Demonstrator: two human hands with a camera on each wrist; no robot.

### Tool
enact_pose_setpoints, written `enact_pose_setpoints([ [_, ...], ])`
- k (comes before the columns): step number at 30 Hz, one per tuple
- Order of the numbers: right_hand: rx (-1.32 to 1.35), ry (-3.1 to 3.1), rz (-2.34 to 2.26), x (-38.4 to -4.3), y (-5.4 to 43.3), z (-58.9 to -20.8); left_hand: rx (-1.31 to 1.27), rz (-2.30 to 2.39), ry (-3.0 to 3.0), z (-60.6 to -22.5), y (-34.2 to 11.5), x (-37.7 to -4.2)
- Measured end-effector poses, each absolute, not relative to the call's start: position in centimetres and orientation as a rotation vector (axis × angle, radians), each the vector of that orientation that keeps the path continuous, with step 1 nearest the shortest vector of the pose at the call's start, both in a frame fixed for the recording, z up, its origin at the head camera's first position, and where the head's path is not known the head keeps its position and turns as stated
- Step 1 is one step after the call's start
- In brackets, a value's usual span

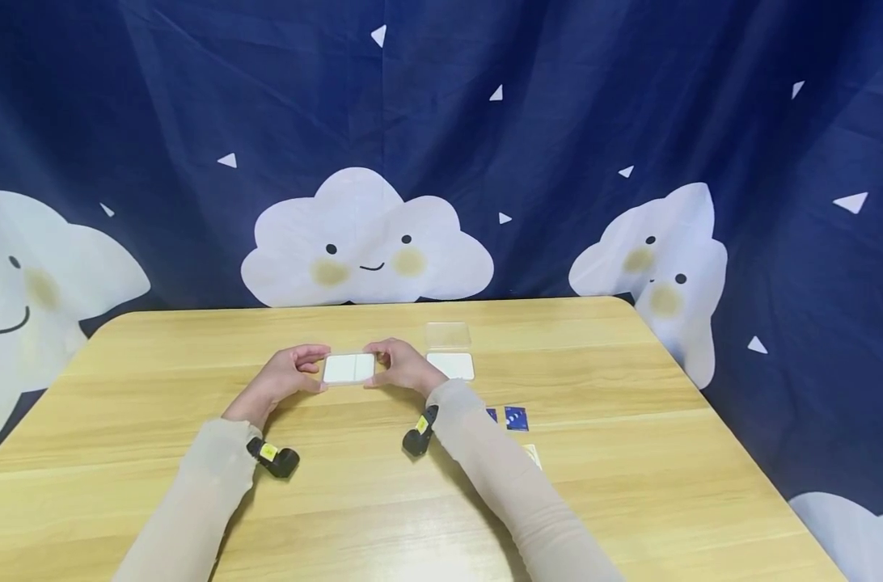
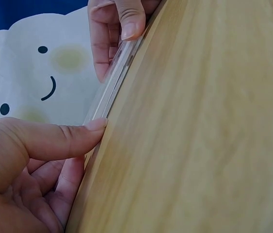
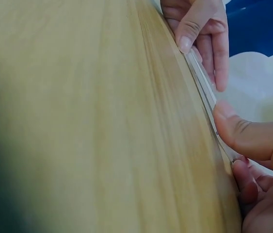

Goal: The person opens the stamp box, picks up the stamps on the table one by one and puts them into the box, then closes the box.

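Your table (image 1: pixel 325 517) looks smooth, so an uneven sideways push would likely skid whatever lies on it. Your right sleeve (image 1: pixel 514 493) partly blocks the view of things near it; drawing that arm back low could drag them. Your left hand (image 1: pixel 281 378) and right hand (image 1: pixel 405 368) each pinch one end of the case (image 1: pixel 349 369), thumbs at its near edge. The open box (image 1: pixel 452 365), its clear lid (image 1: pixel 447 335) on the far side, sits just beside your right hand; swinging that wrist outward could knock it. The case is between your hands, toward the table's far side; I can't tell whether it is fully closed. Pressing one end harder could tilt it or pop a corner. Smallest, the blue cards (image 1: pixel 516 418) and pale card (image 1: pixel 533 454) could catch on your cuff.
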State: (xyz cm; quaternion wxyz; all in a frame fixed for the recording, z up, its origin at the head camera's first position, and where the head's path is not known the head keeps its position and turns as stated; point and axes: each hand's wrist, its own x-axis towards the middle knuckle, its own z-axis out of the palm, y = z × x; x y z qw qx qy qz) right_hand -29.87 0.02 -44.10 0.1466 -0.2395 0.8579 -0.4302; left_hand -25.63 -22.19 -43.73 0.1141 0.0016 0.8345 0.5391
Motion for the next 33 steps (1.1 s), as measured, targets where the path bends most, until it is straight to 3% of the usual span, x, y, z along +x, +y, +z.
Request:
enact_pose_setpoints([
  [33,-0.559,2.354,-1.361,-30.15,0.43,-44.06,0.089,1.611,2.42,-44.11,-22.73,-25.81],
])
